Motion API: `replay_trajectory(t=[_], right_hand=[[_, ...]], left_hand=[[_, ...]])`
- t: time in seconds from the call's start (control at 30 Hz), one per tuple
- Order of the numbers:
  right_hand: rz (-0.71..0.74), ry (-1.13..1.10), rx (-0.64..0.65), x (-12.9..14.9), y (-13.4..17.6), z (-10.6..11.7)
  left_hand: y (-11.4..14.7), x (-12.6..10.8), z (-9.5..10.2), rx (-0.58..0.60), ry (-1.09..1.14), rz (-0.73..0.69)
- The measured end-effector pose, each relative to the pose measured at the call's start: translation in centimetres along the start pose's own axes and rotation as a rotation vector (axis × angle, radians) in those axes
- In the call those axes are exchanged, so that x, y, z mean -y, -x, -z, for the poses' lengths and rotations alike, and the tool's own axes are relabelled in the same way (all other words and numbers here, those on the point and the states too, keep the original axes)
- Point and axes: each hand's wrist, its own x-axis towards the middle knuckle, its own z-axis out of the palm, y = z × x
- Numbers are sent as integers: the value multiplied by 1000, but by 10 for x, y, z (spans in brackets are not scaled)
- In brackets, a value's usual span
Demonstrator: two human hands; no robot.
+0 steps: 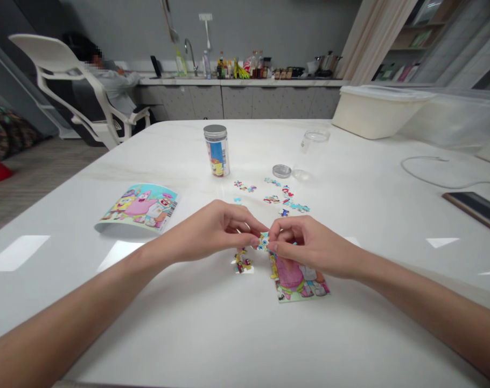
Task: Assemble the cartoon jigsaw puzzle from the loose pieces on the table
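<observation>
Between my two hands a jigsaw puzzle piece printed with cartoon eyes is held just above the table. My left hand pinches its left side with thumb and fingertips. On its right side, the thumb and fingers of my right hand close on the same piece. Partly covered by my right hand, a joined puzzle section with a pink cartoon figure lies flat. Left of it lies a small yellow and red cluster of pieces. Several loose puzzle pieces are scattered beyond my hands.
A curled picture sheet lies at the left. Farther back stand a lidded jar, a metal lid and a clear open jar. A phone, a cable and plastic bins occupy the right. A person sits beyond the table.
</observation>
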Motion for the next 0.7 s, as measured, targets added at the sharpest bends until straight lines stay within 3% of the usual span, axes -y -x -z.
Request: replay_trajectory(t=[0.3, 0.7], right_hand=[[-32, -98, 82, -3, -2, -1], [50, -5, -89, 0, -1, 3]], left_hand=[[0, 2, -1, 12, 137, 64], [-1, 0, -5, 28, 222, 142]])
